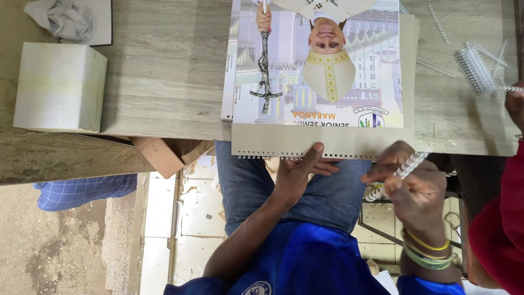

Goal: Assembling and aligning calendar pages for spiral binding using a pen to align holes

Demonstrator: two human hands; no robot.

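Observation:
A stack of printed sheets with a colourful cover (322, 65) lies on the wooden table (164, 71), its punched beige edge (305, 143) hanging over the near side. My left hand (300, 169) pinches that edge, thumb on top and fingers beneath. My right hand (409, 180) grips a white plastic spiral binding coil (401, 173) at the right end of the punched edge. Bracelets circle my right wrist.
A white box (60, 87) and a crumpled grey cloth (65, 19) sit at the table's left. Several loose white coils (475, 65) lie at the right. Another person in red (499, 218) is at the right edge. Cardboard scraps (164, 153) hang under the table.

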